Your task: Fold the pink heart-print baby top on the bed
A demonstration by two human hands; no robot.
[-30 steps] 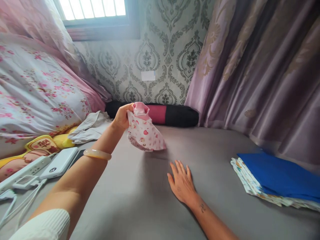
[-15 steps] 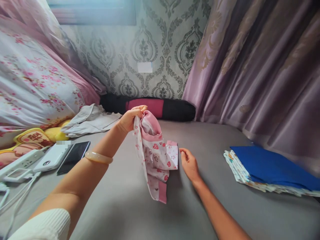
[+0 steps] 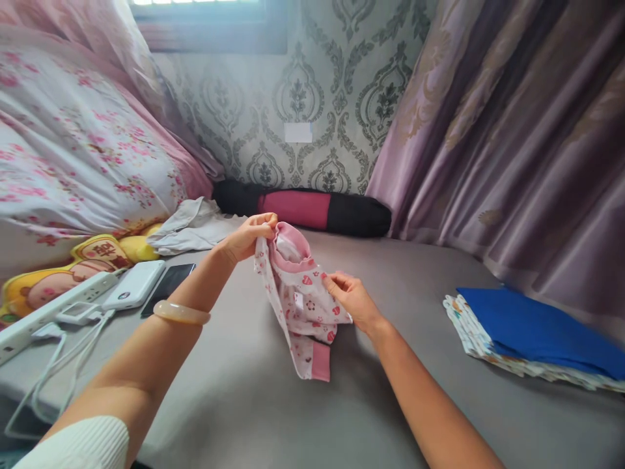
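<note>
Both of your hands pinch the small white cotton garment with red prints and pink ribbed trim (image 3: 303, 306), lifted above the smooth grey bed sheet (image 3: 244, 391) so it hangs limp: your right hand (image 3: 352, 299) grips its side edge, your left hand (image 3: 247, 238) its pink neckline. Beyond lies a black-and-pink bolster (image 3: 312, 210).

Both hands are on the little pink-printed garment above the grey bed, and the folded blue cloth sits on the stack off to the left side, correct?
Not quite. The folded blue cloth lies on the stack at the right side of the grey bed, not the left, as the head view shows. The rest holds: the left hand and right hand both grip the pink-printed garment.
</note>
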